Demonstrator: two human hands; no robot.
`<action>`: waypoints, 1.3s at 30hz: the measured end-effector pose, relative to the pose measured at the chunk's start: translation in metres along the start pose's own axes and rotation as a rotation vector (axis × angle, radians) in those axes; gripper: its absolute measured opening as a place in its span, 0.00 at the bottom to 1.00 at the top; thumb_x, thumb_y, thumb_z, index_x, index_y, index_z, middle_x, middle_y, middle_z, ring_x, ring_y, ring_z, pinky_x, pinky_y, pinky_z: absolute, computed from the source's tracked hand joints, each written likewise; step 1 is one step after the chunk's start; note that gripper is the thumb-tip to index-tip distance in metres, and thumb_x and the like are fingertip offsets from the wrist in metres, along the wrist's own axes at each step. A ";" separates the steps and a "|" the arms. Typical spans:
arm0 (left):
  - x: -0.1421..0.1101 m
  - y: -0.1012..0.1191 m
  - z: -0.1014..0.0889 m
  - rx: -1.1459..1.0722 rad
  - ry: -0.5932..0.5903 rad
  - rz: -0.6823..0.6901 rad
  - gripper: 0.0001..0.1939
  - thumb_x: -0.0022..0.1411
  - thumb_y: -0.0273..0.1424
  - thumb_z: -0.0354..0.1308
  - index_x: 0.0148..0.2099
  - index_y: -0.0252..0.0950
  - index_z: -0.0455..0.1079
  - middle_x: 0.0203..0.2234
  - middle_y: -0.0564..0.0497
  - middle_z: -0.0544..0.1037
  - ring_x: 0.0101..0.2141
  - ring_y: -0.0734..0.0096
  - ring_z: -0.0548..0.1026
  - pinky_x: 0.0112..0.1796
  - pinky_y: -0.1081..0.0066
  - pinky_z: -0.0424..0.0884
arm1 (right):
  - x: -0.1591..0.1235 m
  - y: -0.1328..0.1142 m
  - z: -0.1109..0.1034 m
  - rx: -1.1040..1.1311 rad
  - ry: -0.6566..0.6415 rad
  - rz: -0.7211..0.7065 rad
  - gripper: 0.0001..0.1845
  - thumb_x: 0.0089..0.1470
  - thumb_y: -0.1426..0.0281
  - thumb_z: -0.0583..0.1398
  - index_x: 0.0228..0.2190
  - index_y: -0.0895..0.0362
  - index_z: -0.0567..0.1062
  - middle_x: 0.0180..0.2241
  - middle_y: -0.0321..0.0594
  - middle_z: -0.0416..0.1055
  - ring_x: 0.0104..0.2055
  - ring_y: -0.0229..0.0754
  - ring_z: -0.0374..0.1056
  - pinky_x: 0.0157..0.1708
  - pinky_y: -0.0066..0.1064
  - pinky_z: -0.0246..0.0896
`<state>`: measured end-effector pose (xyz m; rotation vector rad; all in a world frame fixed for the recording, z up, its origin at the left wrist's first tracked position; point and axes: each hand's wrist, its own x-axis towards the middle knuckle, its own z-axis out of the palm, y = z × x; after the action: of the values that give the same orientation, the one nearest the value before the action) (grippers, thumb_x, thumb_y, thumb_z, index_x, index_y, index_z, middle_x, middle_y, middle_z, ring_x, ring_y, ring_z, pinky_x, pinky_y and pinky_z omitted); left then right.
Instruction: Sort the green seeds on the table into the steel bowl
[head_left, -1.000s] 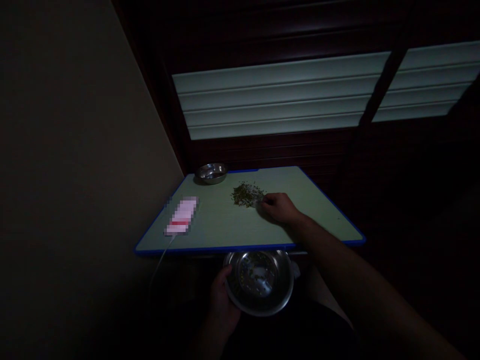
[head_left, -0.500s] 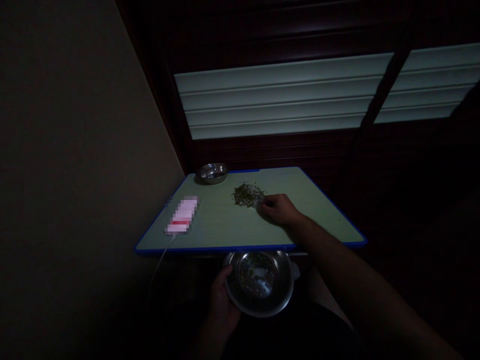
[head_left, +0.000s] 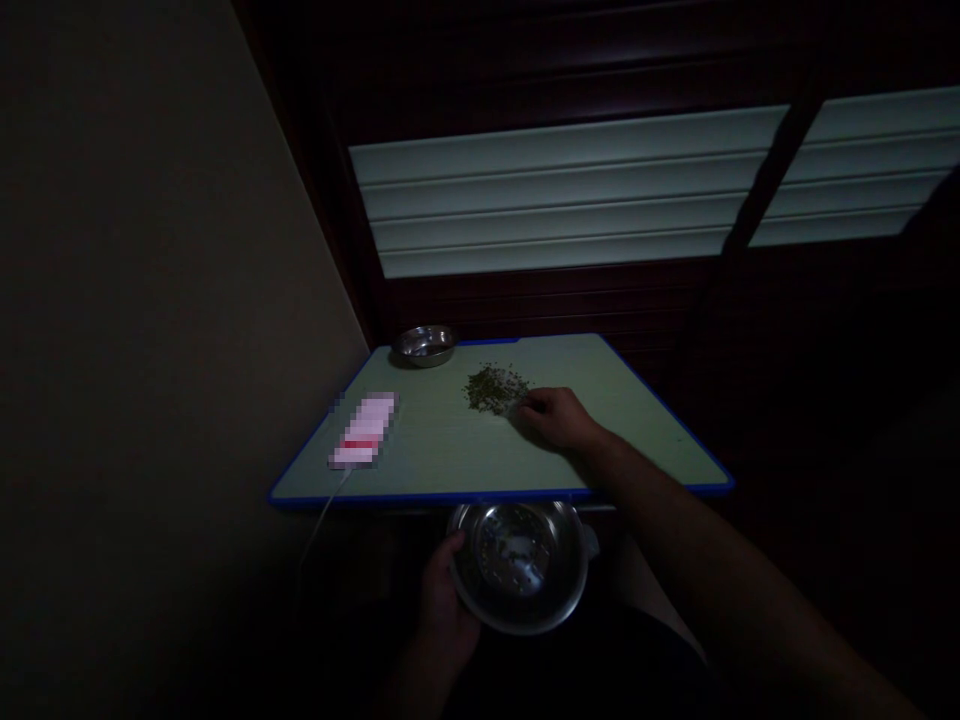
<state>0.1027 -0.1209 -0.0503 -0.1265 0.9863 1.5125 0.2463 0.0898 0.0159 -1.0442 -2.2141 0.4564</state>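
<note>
My left hand (head_left: pixel 448 590) grips the left rim of a steel bowl (head_left: pixel 517 600), thumb over the edge. This bowl sits just below the table's front edge, tilted toward me, with small scattered bits on its bottom. On the pale green tabletop (head_left: pixel 435 450) lies a loose pile of small greenish-brown pieces (head_left: pixel 491 388), perhaps seeds or dried herbs; the light is too dim to tell. At the pile's right edge my right hand (head_left: pixel 556 415) rests low with its fingers pinched together. Whatever is between those fingertips is hidden.
A smaller steel bowl (head_left: pixel 425 345) stands at the table's far left corner. Left of the pile lies a blurred-out phone (head_left: pixel 365 430) with a white cable (head_left: pixel 322 520) hanging off the front edge. A wall (head_left: pixel 187 250) borders the left; dark louvred panels (head_left: pixel 555 200) stand behind.
Almost nothing differs. The fingers of my right hand have shifted very slightly at the pile's edge, while my left hand and the bowl stay in place.
</note>
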 end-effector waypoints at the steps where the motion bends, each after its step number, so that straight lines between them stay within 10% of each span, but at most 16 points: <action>1: 0.000 0.000 0.000 0.001 -0.003 -0.003 0.10 0.59 0.30 0.56 0.38 0.32 0.77 0.29 0.44 0.84 0.31 0.60 0.81 0.36 0.63 0.76 | 0.000 0.000 -0.001 -0.019 0.028 0.018 0.11 0.53 0.67 0.59 0.27 0.59 0.79 0.26 0.38 0.75 0.27 0.37 0.64 0.30 0.27 0.54; 39: -0.001 -0.001 -0.001 0.002 -0.010 0.013 0.11 0.57 0.30 0.58 0.39 0.31 0.77 0.31 0.44 0.84 0.33 0.59 0.81 0.39 0.62 0.75 | 0.001 0.004 -0.001 -0.253 0.006 -0.036 0.11 0.57 0.65 0.58 0.33 0.56 0.79 0.33 0.42 0.74 0.34 0.40 0.66 0.35 0.29 0.55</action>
<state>0.1031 -0.1223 -0.0503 -0.1115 0.9825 1.5223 0.2483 0.0934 0.0148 -1.1298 -2.3238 0.1591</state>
